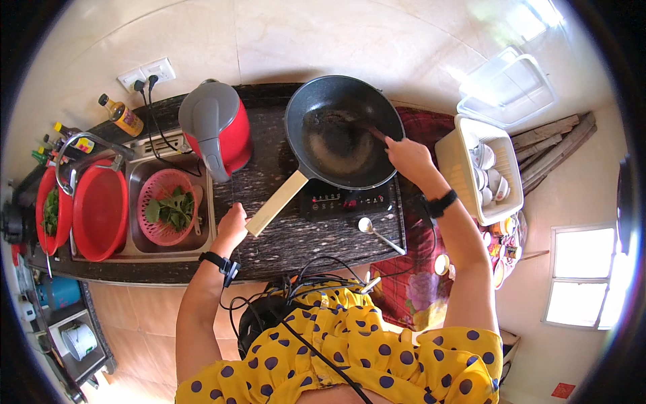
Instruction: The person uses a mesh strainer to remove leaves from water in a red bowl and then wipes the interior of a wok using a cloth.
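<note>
A dark nonstick wok (338,146) sits on an induction cooktop (348,202) with lit red digits. A thin film with a sheen lies in its bottom. My right hand (410,157) grips the handle of a dark wooden spatula (372,130), whose blade rests inside the wok and blends into the dark surface. My left hand (233,225) is at the end of the wok's pale handle (277,204), close against its tip with curled fingers; whether it grips the handle is unclear. A metal spoon (381,235) lies on the counter in front of the cooktop.
A red electric kettle (237,134) stands left of the wok. The sink (151,250) holds a pink colander (166,232) with leafy greens (171,208); beside it are red basins (99,212). Right of the cooktop stands a cream bin (456,161) of bowls. Cables (303,283) hang before me.
</note>
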### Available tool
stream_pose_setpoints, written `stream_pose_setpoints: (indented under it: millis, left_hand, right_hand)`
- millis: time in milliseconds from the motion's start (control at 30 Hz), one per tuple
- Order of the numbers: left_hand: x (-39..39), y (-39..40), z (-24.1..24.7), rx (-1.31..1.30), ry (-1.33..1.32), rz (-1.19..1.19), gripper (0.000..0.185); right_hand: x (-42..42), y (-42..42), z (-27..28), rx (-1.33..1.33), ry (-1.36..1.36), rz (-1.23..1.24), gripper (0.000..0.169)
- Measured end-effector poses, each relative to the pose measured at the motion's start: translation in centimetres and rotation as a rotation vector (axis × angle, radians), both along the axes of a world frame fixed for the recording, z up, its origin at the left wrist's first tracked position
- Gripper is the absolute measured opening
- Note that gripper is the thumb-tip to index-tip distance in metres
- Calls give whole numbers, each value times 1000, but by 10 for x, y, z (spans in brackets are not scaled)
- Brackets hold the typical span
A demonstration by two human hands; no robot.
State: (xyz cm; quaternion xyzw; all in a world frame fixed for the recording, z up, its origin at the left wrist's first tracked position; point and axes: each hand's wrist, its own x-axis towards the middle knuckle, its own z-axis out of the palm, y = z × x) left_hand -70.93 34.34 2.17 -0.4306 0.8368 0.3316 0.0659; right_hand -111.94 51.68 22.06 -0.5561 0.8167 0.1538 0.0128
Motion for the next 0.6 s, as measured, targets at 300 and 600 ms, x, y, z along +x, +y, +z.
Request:
stream_pose_setpoints:
  millis: [300,600]
  left_hand:
    - [4,-23,56,931,515,249,44]
    - [-23,-19,94,1287,622,-14,52]
  right_hand:
    - [51,48,60,158,-291,-14,31]
    - [76,-9,21,-84,-179,186,27]
